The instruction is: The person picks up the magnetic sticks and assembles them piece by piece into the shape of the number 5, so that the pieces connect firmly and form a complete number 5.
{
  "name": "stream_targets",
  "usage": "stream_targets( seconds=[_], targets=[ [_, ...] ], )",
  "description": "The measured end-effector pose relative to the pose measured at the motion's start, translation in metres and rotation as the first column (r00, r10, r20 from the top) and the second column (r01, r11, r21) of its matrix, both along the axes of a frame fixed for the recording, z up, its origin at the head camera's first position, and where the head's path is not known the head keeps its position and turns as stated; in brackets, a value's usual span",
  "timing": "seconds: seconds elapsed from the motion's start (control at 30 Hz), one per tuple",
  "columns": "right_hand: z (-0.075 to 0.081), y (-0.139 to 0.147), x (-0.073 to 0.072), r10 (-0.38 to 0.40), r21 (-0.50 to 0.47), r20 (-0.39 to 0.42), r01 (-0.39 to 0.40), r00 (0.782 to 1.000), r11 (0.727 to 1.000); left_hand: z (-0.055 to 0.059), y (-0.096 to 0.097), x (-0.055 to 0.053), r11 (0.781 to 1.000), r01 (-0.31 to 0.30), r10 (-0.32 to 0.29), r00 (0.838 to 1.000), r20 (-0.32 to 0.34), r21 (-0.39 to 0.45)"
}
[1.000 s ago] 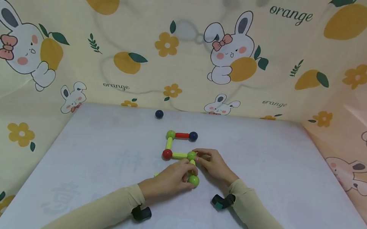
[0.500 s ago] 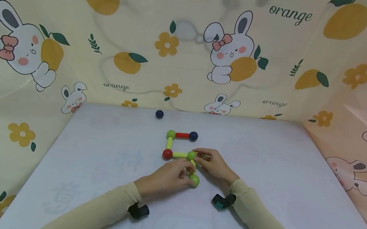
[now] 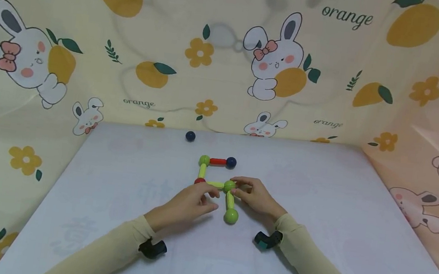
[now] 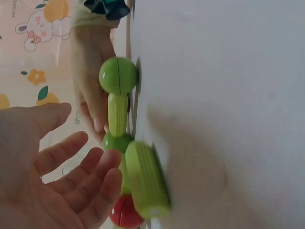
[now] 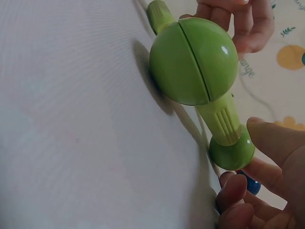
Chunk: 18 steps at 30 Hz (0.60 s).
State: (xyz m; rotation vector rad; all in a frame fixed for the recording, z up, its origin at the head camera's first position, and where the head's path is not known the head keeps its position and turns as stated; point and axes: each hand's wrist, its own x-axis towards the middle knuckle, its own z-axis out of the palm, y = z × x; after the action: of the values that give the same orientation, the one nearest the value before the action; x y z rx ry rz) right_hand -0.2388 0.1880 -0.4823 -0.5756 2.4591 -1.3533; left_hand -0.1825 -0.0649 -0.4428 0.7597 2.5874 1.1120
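Observation:
A magnetic ball-and-rod chain lies on the white table (image 3: 334, 242). My right hand (image 3: 255, 197) pinches the green ball (image 3: 229, 186) at its bend between thumb and fingers. From that ball a light green rod (image 3: 230, 201) runs toward me to another green ball (image 3: 231, 216). Just left of this rod is my left hand (image 3: 184, 203), fingers spread and holding nothing. It partly covers the red ball (image 3: 199, 180) in the head view. A loose light green rod (image 4: 147, 181) lies below the left fingers in the left wrist view, hidden in the head view.
Beyond the red ball, the chain continues through a light green rod (image 3: 202, 171), a green ball (image 3: 204, 160) and a red rod (image 3: 218, 161) to a dark blue ball (image 3: 231, 162). Another dark blue ball (image 3: 190, 136) sits apart near the back edge. A printed cloth (image 3: 226, 78) hangs behind.
My left hand has let go of the near green ball and its rod and moved left, uncovering them. The right hand stays at the bend's green ball.

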Motion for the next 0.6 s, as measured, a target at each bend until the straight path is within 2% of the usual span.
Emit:
stream_targets(
  seconds=[0.2, 0.43, 0.6],
  targets=[
    [0.002, 0.001, 0.003, -0.009, -0.002, 0.042, 0.009, 0.999, 1.0, 0.0, -0.014, -0.004, 0.999, -0.034, 0.034, 0.999, -0.009, -0.004],
    [0.008, 0.005, 0.01, -0.003, -0.01, 0.085, 0.004, 0.996, 1.0, -0.002, -0.025, -0.009, 0.998, -0.057, 0.059, 0.998, 0.033, -0.031],
    [0.009, 0.01, 0.02, 0.013, -0.016, 0.088, -0.011, 0.996, 1.0, -0.007, -0.034, -0.007, 0.996, -0.031, 0.037, 0.997, 0.067, -0.083]
  ],
)
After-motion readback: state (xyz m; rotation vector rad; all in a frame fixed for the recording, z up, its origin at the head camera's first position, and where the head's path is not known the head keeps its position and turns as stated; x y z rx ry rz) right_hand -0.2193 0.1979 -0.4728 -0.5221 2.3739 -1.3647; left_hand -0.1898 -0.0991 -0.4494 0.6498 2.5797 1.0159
